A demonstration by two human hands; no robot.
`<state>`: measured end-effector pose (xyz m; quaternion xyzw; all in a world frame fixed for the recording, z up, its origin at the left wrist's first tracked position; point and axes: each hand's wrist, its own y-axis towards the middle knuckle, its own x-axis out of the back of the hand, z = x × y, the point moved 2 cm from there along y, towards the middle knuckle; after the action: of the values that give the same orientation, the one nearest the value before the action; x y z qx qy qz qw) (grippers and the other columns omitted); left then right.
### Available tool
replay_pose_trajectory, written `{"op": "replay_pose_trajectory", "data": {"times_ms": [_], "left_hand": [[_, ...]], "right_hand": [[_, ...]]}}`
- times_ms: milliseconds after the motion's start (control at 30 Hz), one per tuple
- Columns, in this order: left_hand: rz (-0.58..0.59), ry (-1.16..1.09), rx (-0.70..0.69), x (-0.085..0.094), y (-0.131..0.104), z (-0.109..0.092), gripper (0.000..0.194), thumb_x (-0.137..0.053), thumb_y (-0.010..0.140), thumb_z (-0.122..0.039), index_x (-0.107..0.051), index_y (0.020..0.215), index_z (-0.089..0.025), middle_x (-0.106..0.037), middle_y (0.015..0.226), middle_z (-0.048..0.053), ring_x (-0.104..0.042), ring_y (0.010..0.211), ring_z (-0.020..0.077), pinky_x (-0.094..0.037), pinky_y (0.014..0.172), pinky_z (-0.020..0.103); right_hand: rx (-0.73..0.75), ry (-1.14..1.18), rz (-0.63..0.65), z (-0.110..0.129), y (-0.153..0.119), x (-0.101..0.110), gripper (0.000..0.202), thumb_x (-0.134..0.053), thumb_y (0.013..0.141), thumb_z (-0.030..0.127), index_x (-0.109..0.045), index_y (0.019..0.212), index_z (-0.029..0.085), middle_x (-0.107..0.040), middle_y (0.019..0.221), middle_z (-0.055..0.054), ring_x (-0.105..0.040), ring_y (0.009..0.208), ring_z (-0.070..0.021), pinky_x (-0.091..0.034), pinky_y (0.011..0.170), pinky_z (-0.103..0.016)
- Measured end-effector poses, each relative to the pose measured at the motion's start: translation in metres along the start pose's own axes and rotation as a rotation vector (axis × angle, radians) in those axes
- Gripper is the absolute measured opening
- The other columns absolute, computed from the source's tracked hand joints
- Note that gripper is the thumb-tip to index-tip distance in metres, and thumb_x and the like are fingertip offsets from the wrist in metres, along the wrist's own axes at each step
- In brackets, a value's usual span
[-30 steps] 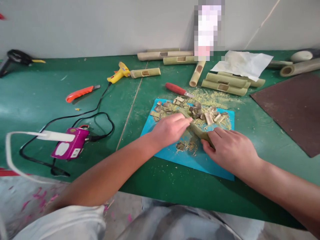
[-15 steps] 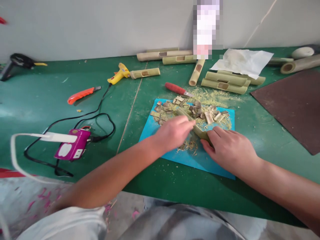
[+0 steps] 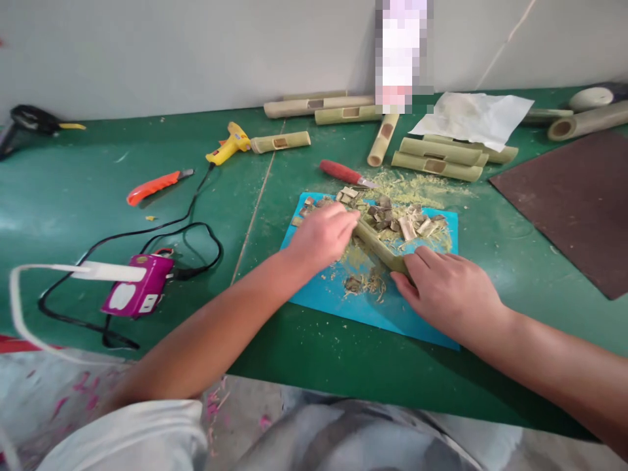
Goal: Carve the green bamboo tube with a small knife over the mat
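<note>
A green bamboo tube lies diagonally over a blue mat. My right hand is wrapped round its near end, fingers closed. At the far end, my left hand is closed on the tube, its fingertips hidden from view. Brown and pale bamboo chips and fine shavings lie around the tube on the mat. Just behind the mat is a red-handled knife, its blade pointing right.
Cut bamboo tubes lie at the back, some under white paper. A yellow glue gun, orange cutter and purple power block with cables are on the left. A brown board lies right.
My left hand has moved up and left along the tube to its far end, uncovering the middle of the tube. My right hand keeps its hold. The view has shifted slightly.
</note>
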<state>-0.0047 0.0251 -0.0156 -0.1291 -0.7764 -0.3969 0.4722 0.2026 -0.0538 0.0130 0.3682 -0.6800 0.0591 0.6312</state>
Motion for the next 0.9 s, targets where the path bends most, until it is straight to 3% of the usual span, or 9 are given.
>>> {"op": "replay_pose_trajectory", "data": {"times_ms": [100,233,333,467,600,733,833,900], "left_hand": [[0.053,-0.033,-0.025,-0.0008,-0.0008,0.0018,0.029,-0.045,0.104,-0.026,-0.069,0.113,-0.014,-0.067,0.084,0.005,-0.064,0.077,0.0141,-0.053,0.071,0.027],[-0.029,0.020,0.012,0.0006,0.0007,0.0040,0.027,-0.047,0.102,-0.023,-0.071,0.106,-0.012,-0.069,0.087,0.008,-0.064,0.079,0.0153,-0.054,0.073,0.029],[0.044,-0.017,-0.037,-0.0007,0.0017,0.0004,0.027,-0.046,0.103,-0.024,-0.070,0.110,-0.013,-0.068,0.086,0.006,-0.065,0.079,0.0149,-0.054,0.073,0.028],[-0.009,-0.005,-0.005,0.0016,0.0014,-0.0003,0.027,-0.046,0.102,-0.022,-0.071,0.107,-0.011,-0.069,0.087,0.008,-0.065,0.079,0.0162,-0.053,0.073,0.030],[0.049,-0.017,-0.062,0.0011,0.0022,0.0007,0.028,-0.045,0.103,-0.024,-0.070,0.110,-0.012,-0.068,0.086,0.008,-0.065,0.077,0.0158,-0.053,0.071,0.029],[-0.028,0.036,-0.020,0.0026,0.0040,0.0044,0.028,-0.047,0.102,-0.022,-0.072,0.103,-0.010,-0.068,0.085,0.009,-0.064,0.075,0.0158,-0.053,0.070,0.028],[0.045,-0.009,-0.058,0.0006,0.0031,0.0023,0.030,-0.044,0.103,-0.024,-0.070,0.109,-0.011,-0.067,0.084,0.007,-0.063,0.075,0.0150,-0.053,0.069,0.027],[0.029,-0.025,-0.039,0.0006,0.0026,0.0019,0.029,-0.045,0.103,-0.025,-0.070,0.110,-0.012,-0.068,0.086,0.007,-0.063,0.076,0.0145,-0.053,0.071,0.027]], "right_hand": [[0.004,0.003,0.009,0.0010,0.0002,-0.0007,0.030,-0.049,0.095,0.026,-0.060,0.068,0.018,-0.055,0.061,-0.002,-0.047,0.052,-0.0152,-0.031,0.055,-0.031],[-0.005,0.009,0.009,0.0008,-0.0008,-0.0021,0.031,-0.049,0.096,0.027,-0.060,0.069,0.018,-0.055,0.062,-0.002,-0.046,0.052,-0.0145,-0.030,0.056,-0.031],[0.004,0.010,0.018,0.0005,-0.0014,-0.0018,0.031,-0.049,0.095,0.026,-0.060,0.068,0.018,-0.055,0.062,-0.002,-0.046,0.053,-0.0142,-0.029,0.056,-0.031],[-0.011,0.011,0.035,0.0003,-0.0007,-0.0003,0.030,-0.050,0.095,0.027,-0.061,0.069,0.017,-0.056,0.062,-0.002,-0.045,0.054,-0.0145,-0.028,0.056,-0.031],[-0.006,0.014,0.038,0.0011,0.0008,0.0012,0.031,-0.049,0.095,0.026,-0.061,0.068,0.017,-0.056,0.062,-0.003,-0.044,0.054,-0.0146,-0.027,0.056,-0.030],[-0.013,-0.001,0.013,0.0012,0.0010,0.0017,0.031,-0.050,0.095,0.027,-0.061,0.068,0.018,-0.056,0.061,-0.002,-0.044,0.052,-0.0145,-0.028,0.055,-0.031],[-0.002,0.000,0.009,0.0011,0.0003,0.0008,0.030,-0.050,0.095,0.026,-0.061,0.068,0.018,-0.056,0.061,-0.002,-0.045,0.052,-0.0147,-0.029,0.056,-0.031],[-0.004,0.000,0.008,0.0006,-0.0002,0.0002,0.030,-0.050,0.095,0.027,-0.061,0.069,0.018,-0.056,0.061,-0.002,-0.045,0.052,-0.0147,-0.030,0.056,-0.030]]}}
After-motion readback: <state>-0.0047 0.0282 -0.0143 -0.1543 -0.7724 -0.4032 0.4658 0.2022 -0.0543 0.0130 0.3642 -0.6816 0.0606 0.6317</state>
